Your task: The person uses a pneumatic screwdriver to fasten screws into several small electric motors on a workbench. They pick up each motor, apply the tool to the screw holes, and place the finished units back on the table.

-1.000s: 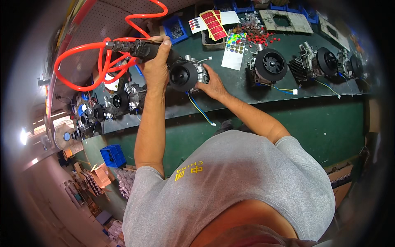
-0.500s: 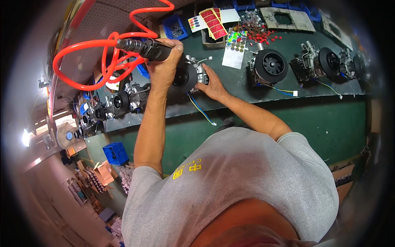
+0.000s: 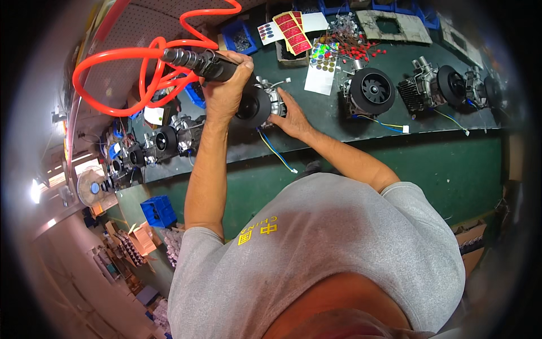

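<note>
My left hand [image 3: 224,97] is closed around a black air screwdriver [image 3: 212,66], held above a fan unit. The tool's tip is hidden behind my hand. A red air hose [image 3: 113,55] runs from its back end. The fan unit [image 3: 255,106] stands on the green bench, its black round fan wheel turned toward me and its silvery metal housing on the right. Around the right side of that housing my right hand [image 3: 294,120] grips, thumb on the near side and fingers beyond. A yellow and blue cable [image 3: 275,151] with a white plug hangs from the unit over the bench edge.
More fan units stand right [image 3: 370,90] and left [image 3: 166,141] along the bench [image 3: 316,127]. Behind are red label sheets [image 3: 292,34], a sheet of round stickers [image 3: 322,73], red-tipped wires [image 3: 361,50] and a blue parts bin [image 3: 240,38]. Hose loops hang at left.
The screwdriver's back end has tipped slightly to the right, and the red hose loops have swung a little. My right hand and the fan unit stay in place.
</note>
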The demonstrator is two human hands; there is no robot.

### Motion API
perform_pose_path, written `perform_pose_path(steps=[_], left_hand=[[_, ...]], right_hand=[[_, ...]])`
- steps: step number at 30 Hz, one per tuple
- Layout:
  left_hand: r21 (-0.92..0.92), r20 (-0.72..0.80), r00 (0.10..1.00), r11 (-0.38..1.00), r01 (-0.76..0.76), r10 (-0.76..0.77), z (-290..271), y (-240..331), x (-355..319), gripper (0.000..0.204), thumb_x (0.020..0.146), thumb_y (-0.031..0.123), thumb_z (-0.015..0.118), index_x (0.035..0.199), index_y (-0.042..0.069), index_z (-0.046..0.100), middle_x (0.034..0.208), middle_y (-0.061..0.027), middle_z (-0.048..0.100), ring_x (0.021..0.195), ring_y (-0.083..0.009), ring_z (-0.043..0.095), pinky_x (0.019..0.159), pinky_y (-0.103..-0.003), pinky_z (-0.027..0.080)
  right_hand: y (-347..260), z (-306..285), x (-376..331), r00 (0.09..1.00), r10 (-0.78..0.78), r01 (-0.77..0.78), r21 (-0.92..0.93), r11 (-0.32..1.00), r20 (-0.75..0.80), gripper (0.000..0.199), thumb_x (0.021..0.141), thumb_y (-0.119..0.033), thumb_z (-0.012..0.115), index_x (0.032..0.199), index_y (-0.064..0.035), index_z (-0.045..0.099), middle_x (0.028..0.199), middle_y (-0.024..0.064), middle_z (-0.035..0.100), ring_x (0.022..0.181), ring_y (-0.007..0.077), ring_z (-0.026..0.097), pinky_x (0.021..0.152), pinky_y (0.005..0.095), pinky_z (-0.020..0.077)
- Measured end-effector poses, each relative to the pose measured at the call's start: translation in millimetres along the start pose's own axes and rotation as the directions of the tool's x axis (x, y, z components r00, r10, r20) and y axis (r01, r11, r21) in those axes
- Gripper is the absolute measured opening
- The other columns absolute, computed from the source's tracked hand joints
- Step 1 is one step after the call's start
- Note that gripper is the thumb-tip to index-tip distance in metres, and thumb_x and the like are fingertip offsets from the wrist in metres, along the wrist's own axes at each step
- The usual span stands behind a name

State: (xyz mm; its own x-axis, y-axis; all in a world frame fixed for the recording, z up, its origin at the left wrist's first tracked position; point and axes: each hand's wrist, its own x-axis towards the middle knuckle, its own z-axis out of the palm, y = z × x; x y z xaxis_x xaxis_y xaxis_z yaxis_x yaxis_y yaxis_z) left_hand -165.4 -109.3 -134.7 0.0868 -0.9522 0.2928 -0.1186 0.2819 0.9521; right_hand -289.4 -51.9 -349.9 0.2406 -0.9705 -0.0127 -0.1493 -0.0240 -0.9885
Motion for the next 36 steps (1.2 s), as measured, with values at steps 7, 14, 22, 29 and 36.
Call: perform_pose_path(steps=[7, 14, 22, 29, 36], left_hand=[[-0.068, -0.008, 1.0, 0.997, 0.029, -0.029, -4.2, 7.0, -1.6, 0.014, 0.084, -0.001, 0.077, 0.095, 0.003, 0.069, 0.092, -0.0036, 0.072, 0.086, -0.0115, 0.066, 0.082, -0.03, 0.054], [-0.065, -0.066, 0.998, 0.998, 0.0, -0.005, -21.6, 38.8, -7.1, 0.019, 0.084, 0.003, 0.079, 0.103, 0.002, 0.076, 0.094, -0.0017, 0.074, 0.084, -0.01, 0.066, 0.081, -0.027, 0.052], [0.1, -0.244, 0.953, 0.982, -0.16, 0.181, -80.3, 63.1, -42.4, 0.015, 0.084, -0.001, 0.08, 0.098, 0.001, 0.075, 0.088, -0.0003, 0.071, 0.078, -0.0086, 0.065, 0.075, -0.024, 0.053], [-0.081, -0.236, 0.971, 0.996, -0.048, 0.027, -102.4, 38.1, -91.5, 0.018, 0.084, -0.002, 0.079, 0.101, 0.002, 0.072, 0.097, -0.0049, 0.074, 0.088, -0.0124, 0.068, 0.084, -0.03, 0.055], [-0.108, -0.268, 0.963, 0.992, -0.061, 0.03, -111.0, 18.6, -106.0, 0.019, 0.085, 0.001, 0.08, 0.103, 0.003, 0.071, 0.1, -0.0053, 0.074, 0.091, -0.0132, 0.068, 0.088, -0.032, 0.055]], right_hand=[[0.0, 2.7, 0.5, 1.0, 0.019, -0.019, 0.014, 1.0, -0.01, 0.097, 0.078, -0.028, 0.082, 0.156, 0.0043, 0.034, 0.157, 0.0271, 0.041, 0.148, 0.0395, 0.038, 0.123, 0.0433, 0.0308], [4.8, 6.5, 0.0, 0.999, 0.038, -0.037, 0.048, 0.998, -0.013, 0.098, 0.079, -0.029, 0.082, 0.157, 0.0038, 0.034, 0.157, 0.0262, 0.043, 0.148, 0.037, 0.041, 0.122, 0.041, 0.0329], [-21.0, 6.7, -15.4, 0.992, 0.111, -0.115, -0.064, 0.991, -0.057, 0.113, 0.075, -0.034, 0.088, 0.16, 0.0048, 0.025, 0.155, 0.026, 0.045, 0.145, 0.0325, 0.043, 0.12, 0.0385, 0.0346], [0.2, 22.2, -17.0, 0.992, 0.072, -0.076, -0.039, 0.996, -0.106, 0.127, 0.066, -0.042, 0.095, 0.157, 0.0094, 0.024, 0.151, 0.0302, 0.047, 0.142, 0.0371, 0.047, 0.118, 0.041, 0.0376], [11.7, 26.1, -13.8, 0.994, 0.051, -0.051, -0.001, 0.999, -0.094, 0.124, 0.066, -0.035, 0.096, 0.158, 0.0093, 0.024, 0.151, 0.0283, 0.047, 0.141, 0.034, 0.048, 0.118, 0.0393, 0.0382]])
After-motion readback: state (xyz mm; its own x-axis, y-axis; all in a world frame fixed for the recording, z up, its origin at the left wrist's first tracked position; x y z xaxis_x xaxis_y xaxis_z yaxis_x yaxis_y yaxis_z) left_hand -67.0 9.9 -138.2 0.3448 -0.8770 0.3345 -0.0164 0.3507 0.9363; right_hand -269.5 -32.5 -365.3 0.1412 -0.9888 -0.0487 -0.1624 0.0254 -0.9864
